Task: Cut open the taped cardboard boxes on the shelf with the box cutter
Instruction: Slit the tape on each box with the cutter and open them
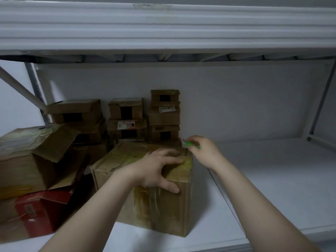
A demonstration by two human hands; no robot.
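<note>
White metal shelf (pixel 263 188) is carrying everything, w/ a plain white back panel (pixel 236 99) behind it & the upper shelf's ribbed beam (pixel 163 24) running across the top of view.

Taped cardboard box (pixel 163 206) is sitting front-centre on the shelf, close to the front edge. Yellowish tape (pixel 187 163) is running over its top & down the front face.

Left hand (pixel 156 171) is pressing on the box top, fingers spread wide over the tape & thumb lying on the front face, not curling round anything. Right hand (pixel 205 153) is gripping a green box cutter (pixel 192 145), fingers curled round the handle. Its blade end is poking out by the box's far right top corner; can't tell if it's touching the cardboard.

Three stacks of small boxes (pixel 127 120) are standing against the back panel, right behind the taped box & crowding its far side. The rightmost stack (pixel 164 115) is sitting just behind the blade end.

On the left, a big box w/ flaps hanging open (pixel 23 160) is resting on a red carton (pixel 36 211). Both are sitting just beside the taped box, hemming in its left side.

Diagonal brace (pixel 18 86) is crossing the far left corner, & an upright post (pixel 321 100) is standing at the far right.
</note>
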